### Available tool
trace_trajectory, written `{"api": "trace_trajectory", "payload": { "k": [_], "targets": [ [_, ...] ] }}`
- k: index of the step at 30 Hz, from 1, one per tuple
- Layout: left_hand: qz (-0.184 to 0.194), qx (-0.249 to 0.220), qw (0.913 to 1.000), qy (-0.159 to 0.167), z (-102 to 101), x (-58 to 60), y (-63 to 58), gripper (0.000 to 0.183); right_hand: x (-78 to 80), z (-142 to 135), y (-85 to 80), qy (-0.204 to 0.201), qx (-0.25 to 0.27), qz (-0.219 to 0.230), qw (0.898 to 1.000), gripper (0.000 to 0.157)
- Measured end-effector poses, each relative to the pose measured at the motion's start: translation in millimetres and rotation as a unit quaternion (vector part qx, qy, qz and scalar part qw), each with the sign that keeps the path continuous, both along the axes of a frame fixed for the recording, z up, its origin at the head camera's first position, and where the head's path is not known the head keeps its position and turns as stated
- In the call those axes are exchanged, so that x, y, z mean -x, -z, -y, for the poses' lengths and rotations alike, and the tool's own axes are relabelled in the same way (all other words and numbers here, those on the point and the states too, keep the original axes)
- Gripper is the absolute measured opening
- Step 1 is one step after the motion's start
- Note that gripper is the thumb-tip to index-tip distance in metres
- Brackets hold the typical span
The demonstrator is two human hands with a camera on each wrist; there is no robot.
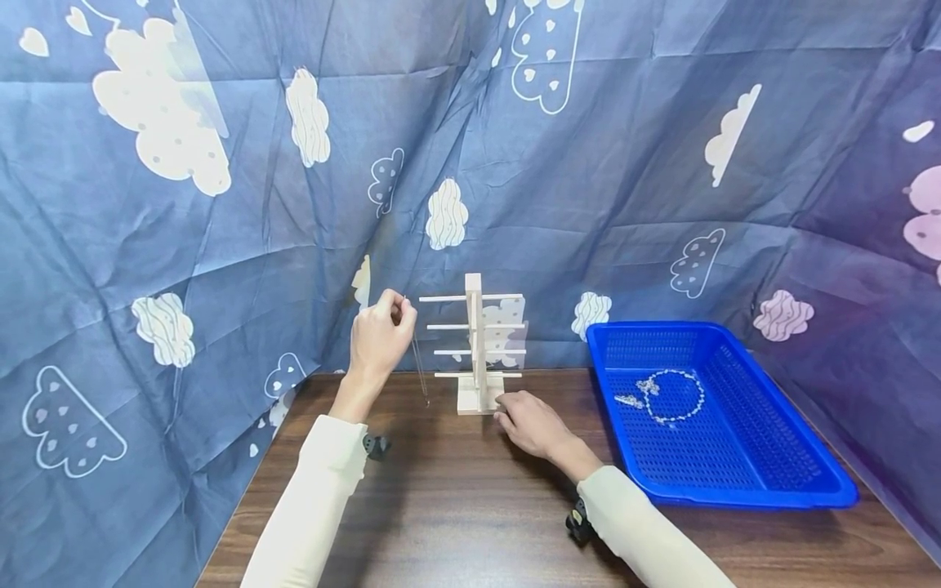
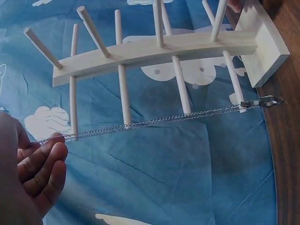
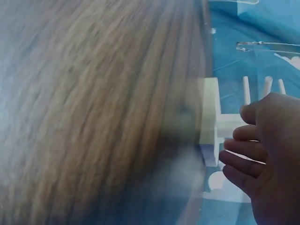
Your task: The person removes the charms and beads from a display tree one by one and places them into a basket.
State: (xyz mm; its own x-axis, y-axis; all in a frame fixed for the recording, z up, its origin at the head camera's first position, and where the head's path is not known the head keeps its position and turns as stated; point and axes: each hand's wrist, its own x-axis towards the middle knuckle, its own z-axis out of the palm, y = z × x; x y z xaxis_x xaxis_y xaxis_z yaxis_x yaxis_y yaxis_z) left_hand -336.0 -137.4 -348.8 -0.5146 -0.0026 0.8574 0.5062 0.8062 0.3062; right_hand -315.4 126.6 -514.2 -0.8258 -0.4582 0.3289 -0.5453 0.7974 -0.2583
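Note:
Between thumb and fingers, my left hand (image 1: 378, 335) pinches a thin silver necklace (image 2: 159, 121) by its upper end. The doubled chain hangs down to a small metal pendant (image 2: 262, 101), just left of a pale wooden rack (image 1: 474, 327). In the left wrist view the chain crosses the tips of the rack's pegs (image 2: 124, 96). My right hand (image 1: 535, 423) is low at the right side of the rack's base (image 1: 468, 398), its fingers loosely bent and its fingertips right at the base's edge; nothing shows in its grasp.
On the right of the brown wooden table (image 1: 470, 506) stands a blue plastic basket (image 1: 742, 493). A beaded bracelet-like loop (image 1: 702, 396) and small silvery pieces lie inside it. Blue cloth (image 1: 559, 196) with cloud prints hangs behind the rack.

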Motion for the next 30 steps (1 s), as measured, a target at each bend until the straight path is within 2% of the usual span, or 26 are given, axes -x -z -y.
{"api": "trace_trajectory", "payload": {
  "k": [5, 7, 11, 20, 30],
  "targets": [
    [-0.010, 0.000, 0.9999, 0.004, -1, -4.3, -3.2, 0.015, -3.5, 2, -10.0, 0.017, 0.008, -0.049, 0.999, 0.012],
    [-0.012, -0.002, 0.9999, 0.009, -2, -6.2, -5.0, 0.015, -6.0, 3, -16.4, 0.023, 0.012, -0.066, 0.997, 0.008],
    [-0.019, -0.004, 0.9997, 0.017, -3, -10.2, -8.0, 0.015, -12.8, 3, -32.1, 0.024, 0.030, -0.083, 0.996, 0.013],
    [-0.027, -0.004, 0.9987, 0.042, -8, -21.2, -17.1, 0.014, -24.6, 0, -59.5, 0.045, 0.034, -0.086, 0.995, 0.017],
    [-0.028, 0.005, 0.9972, 0.069, -18, -32.9, -26.7, 0.016, -32.3, -15, -85.3, 0.050, 0.027, -0.096, 0.994, 0.012]
  ]
}}
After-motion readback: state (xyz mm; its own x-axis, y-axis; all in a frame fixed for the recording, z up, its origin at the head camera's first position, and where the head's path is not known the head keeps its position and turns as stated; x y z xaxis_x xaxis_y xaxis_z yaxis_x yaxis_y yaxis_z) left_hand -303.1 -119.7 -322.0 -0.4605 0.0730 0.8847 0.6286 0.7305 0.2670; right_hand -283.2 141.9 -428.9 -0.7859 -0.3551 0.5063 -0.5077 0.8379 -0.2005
